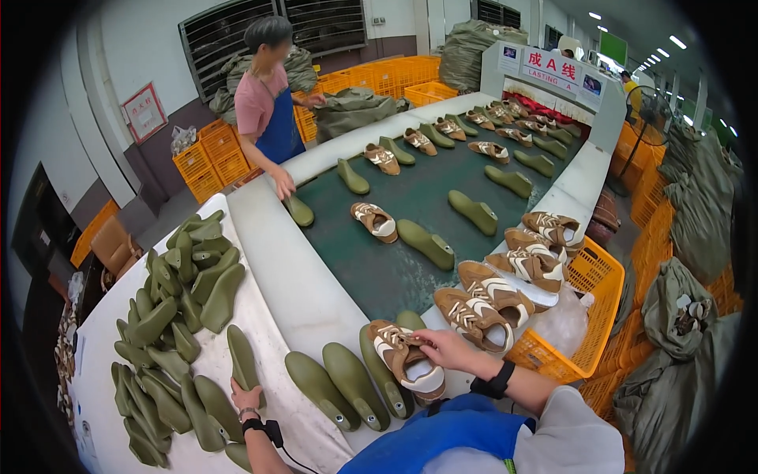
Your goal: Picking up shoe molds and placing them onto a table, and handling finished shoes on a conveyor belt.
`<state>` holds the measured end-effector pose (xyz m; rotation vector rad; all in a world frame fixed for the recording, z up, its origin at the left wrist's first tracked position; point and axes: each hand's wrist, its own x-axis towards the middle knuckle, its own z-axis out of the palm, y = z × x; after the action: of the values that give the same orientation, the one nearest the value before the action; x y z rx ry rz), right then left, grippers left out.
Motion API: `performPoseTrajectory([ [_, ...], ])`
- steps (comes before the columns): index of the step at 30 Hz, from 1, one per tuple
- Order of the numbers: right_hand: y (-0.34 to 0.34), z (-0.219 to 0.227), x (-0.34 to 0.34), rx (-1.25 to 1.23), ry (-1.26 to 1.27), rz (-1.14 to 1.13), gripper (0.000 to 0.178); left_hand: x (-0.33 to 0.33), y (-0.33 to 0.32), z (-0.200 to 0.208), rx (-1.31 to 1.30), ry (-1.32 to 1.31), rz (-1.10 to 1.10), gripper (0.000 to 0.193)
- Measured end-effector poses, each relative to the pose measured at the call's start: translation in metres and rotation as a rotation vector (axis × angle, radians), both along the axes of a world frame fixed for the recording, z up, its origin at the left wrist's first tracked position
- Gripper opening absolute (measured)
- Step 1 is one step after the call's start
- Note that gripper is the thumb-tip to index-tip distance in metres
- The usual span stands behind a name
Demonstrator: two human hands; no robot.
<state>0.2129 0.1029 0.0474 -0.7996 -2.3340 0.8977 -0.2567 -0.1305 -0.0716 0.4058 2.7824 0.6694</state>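
My left hand [246,396] grips the lower end of a green shoe last [242,355], which lies at the edge of a large pile of lasts [170,316] on the white table. With its fingers closed on the upper near the laces, my right hand [444,348] holds a brown and white sneaker [401,347]. Just left of that sneaker, several lasts lie side by side, among them one green last [320,387] on the white ledge; another is partly hidden behind the sneaker. More brown sneakers [478,316] stand in a row to the right.
A green conveyor belt [395,284] carries sneakers and lasts from a white machine [545,75]. Across the belt, a co-worker in a blue apron [276,130] has a hand on a last [299,211]. An orange crate [588,347] with plastic bags stands at my right.
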Motion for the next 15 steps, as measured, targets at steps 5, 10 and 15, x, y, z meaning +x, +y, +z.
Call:
performPoseTrajectory([
  [5,0.022,0.008,0.0,-0.023,0.01,-0.109,0.03,0.087,0.001,0.028,-0.348,0.364,-0.048,0.098],
  [10,0.029,0.015,0.014,-0.13,0.127,-0.316,0.031,0.175,-0.02,0.051,-0.061,0.502,-0.401,0.082],
  [15,0.018,0.016,-0.002,-0.066,0.168,-0.184,0.03,0.168,-0.002,0.07,0.26,0.099,-0.28,0.076],
])
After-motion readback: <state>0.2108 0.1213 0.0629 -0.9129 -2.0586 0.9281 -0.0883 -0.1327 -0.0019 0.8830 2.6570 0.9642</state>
